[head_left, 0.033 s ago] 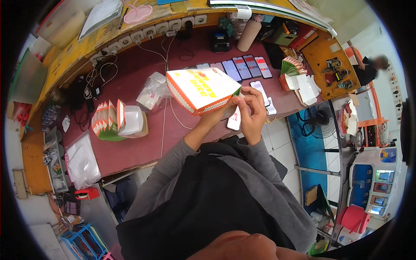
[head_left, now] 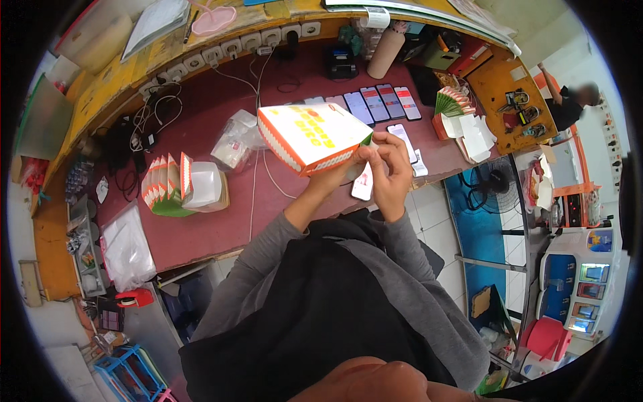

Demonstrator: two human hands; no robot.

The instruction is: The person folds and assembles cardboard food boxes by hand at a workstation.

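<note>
- So both hands are on one carton, held up in front of the body over the near edge of the worktop [head_left: 201,234].
- The carton [head_left: 311,130] is smooth, glossy-looking card: boxy, broad white top with bright yellow lettering, orange-red sides with a scalloped white border, plus a bit of green at the right corner.
- Left hand [head_left: 329,179] is gripping it from below on the near side; most of those fingers are hidden under the card.
- Right hand [head_left: 390,175] has thumb and fingers pinched together on the green corner, right up close to the left one.
- Worktop is flat, matte maroon, a bit worn along the front edge.
- Over to the left there's a bunch of folded cartons [head_left: 161,186], wavy-edged, red, white and green, packed like an accordion, with plain white open boxes [head_left: 204,186] nested beside them.
- Crinkly clear plastic bag [head_left: 238,141] sits between those and the held carton; a slick stack of plastic bags [head_left: 127,248] lies at the left front.
- Past the carton: slim glassy phones [head_left: 388,102] in a row, and a smooth beige cylindrical bottle [head_left: 387,52] further back.
</note>
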